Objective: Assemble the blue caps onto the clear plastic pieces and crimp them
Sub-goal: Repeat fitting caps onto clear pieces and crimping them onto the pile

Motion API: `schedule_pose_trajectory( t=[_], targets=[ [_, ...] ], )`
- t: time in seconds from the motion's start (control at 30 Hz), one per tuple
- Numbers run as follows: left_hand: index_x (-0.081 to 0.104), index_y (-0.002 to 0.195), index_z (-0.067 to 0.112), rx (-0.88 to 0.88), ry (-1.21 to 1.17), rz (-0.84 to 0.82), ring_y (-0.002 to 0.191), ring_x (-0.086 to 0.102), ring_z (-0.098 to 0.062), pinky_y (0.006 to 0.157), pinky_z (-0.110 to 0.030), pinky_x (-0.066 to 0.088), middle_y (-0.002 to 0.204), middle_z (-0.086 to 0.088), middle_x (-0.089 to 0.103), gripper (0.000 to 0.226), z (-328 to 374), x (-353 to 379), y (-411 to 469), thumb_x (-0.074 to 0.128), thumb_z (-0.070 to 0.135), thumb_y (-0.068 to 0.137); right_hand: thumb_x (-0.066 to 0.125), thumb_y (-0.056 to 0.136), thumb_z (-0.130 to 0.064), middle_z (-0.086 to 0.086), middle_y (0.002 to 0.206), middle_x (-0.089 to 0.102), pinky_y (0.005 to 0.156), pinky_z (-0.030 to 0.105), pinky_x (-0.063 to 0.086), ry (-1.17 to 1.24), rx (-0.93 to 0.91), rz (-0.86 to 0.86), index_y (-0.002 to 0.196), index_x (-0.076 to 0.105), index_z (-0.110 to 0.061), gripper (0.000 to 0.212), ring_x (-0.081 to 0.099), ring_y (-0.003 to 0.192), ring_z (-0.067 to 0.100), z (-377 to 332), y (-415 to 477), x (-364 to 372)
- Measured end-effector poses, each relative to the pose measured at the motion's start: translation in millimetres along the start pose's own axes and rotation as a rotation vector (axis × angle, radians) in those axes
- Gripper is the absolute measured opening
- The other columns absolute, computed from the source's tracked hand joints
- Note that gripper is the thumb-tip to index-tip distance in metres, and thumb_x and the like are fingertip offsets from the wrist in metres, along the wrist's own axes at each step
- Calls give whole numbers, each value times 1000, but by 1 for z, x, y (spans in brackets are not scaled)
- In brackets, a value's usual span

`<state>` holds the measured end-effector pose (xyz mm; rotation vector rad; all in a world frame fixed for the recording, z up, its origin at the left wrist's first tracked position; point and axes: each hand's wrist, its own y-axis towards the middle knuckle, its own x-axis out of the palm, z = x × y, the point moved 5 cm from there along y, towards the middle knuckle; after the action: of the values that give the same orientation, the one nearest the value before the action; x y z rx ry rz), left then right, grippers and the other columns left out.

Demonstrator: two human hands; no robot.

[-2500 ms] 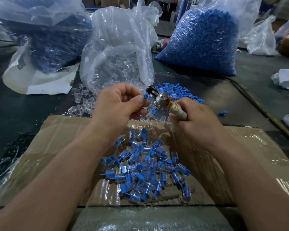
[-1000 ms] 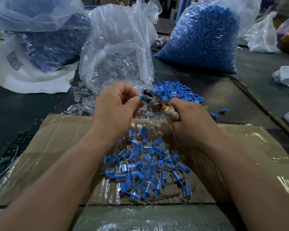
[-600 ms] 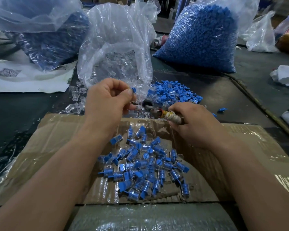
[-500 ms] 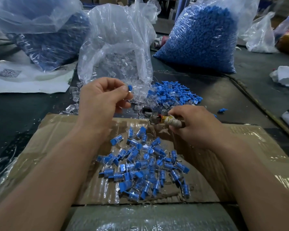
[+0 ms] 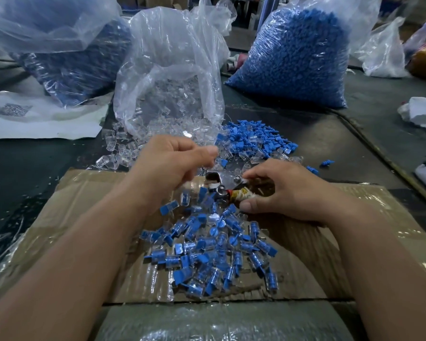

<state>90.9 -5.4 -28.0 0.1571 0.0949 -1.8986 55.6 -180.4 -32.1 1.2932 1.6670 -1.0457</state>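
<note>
On the near middle of the taped cardboard (image 5: 67,217) lies a heap of assembled pieces (image 5: 207,252), clear bodies with blue tops fitted, piled loosely on one another. Over the cardboard's far edge the right hand (image 5: 290,190) has its thumb and fingers curled round the tape-wrapped handle of a crimping tool (image 5: 223,187). The tool's metal head sits just above the far end of the heap. The left hand (image 5: 167,166) hangs over the same far edge, left of the tool, with fingers curled in and thumb laid toward the forefinger. It is blurred, so whether it pinches a piece cannot be told. Just beyond the cardboard, on the dark table (image 5: 35,180), loose clear plastic pieces (image 5: 116,148) are scattered toward its left and loose blue caps (image 5: 253,141) toward its right. Farther beyond the cardboard stand three plastic bags: a bag of clear pieces (image 5: 172,77) in the middle, a full bag of blue caps (image 5: 298,60) to the right, and a darker blue bag (image 5: 74,70) to the left, resting on a white sheet (image 5: 42,121).
</note>
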Motion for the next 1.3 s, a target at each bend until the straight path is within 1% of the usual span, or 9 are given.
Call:
schedule_pose_trajectory(
  t=[0.17, 0.33, 0.4, 0.47, 0.63, 0.77, 0.9, 1.13, 1.3],
  targets=[
    [67, 85, 24, 69, 346, 483, 66, 53, 3, 65, -16, 42, 75, 12, 62, 15, -8, -32, 8, 59, 11, 87, 33, 54, -77, -15, 94, 52, 78, 27, 40, 13, -9, 64, 111, 60, -27, 80, 50, 93, 8, -4, 0, -5],
    [56, 125, 22, 68, 637, 367, 89, 57, -8, 84, -27, 44, 119, -5, 57, 37, -17, -21, 13, 52, 10, 90, 48, 79, -59, -14, 94, 52, 80, 26, 39, -21, -11, 101, 112, 61, -24, 50, 49, 93, 8, -4, 0, -4],
    [48, 133, 24, 30, 758, 249, 120, 45, -20, 103, -37, 34, 135, -6, 46, 43, -24, -15, 17, 50, 13, 91, 51, 80, -56, -15, 90, 50, 78, 25, 38, -15, -12, 129, 110, 62, -23, 46, 49, 90, 8, -4, 0, -6],
    [48, 134, 22, 10, 863, 152, 129, 35, -22, 109, -38, 23, 139, -5, 44, 43, -27, -10, 19, 47, 13, 92, 52, 79, -55, -17, 87, 49, 76, 23, 36, -15, -11, 158, 107, 63, -24, 43, 48, 88, 6, -3, 0, -7],
    [67, 108, 12, -8, 925, 130, 113, 50, -27, 96, -39, 39, 119, -9, 62, 30, -27, -7, 18, 43, 7, 92, 54, 81, -51, -15, 92, 55, 77, 24, 39, 3, -13, 236, 102, 65, -25, 35, 51, 89, 4, -1, 1, -9],
    [65, 115, 16, 19, 793, 242, 109, 56, -19, 94, -32, 41, 119, -2, 64, 29, -18, -10, 13, 49, 8, 92, 56, 86, -42, -15, 87, 56, 73, 23, 35, -7, -19, 339, 96, 67, -24, 23, 51, 85, 4, 3, 4, -12],
    [64, 115, 19, 99, 549, 350, 82, 57, -5, 89, -27, 44, 96, 5, 67, 30, -7, -13, 8, 59, 7, 88, 55, 89, -34, -11, 88, 57, 72, 21, 33, 33, -32, 444, 96, 67, -21, 19, 50, 84, 5, -1, 7, -13],
    [59, 119, 17, 167, 474, 372, 77, 52, 8, 78, -18, 42, 79, 17, 56, 36, -3, -12, 7, 61, 5, 85, 20, 90, -53, 3, 98, 62, 87, 35, 38, 34, -87, 204, 98, 65, -10, 62, 52, 92, 14, -17, 25, 11],
    [62, 115, 18, 189, 486, 380, 69, 53, 9, 65, -6, 43, 76, 22, 54, 33, -1, -12, 6, 62, 6, 85, 1, 69, -69, -4, 137, 47, 113, 45, 5, 33, -44, 93, 128, 50, -28, 87, 32, 133, 14, -13, 28, 22]
  ],
)
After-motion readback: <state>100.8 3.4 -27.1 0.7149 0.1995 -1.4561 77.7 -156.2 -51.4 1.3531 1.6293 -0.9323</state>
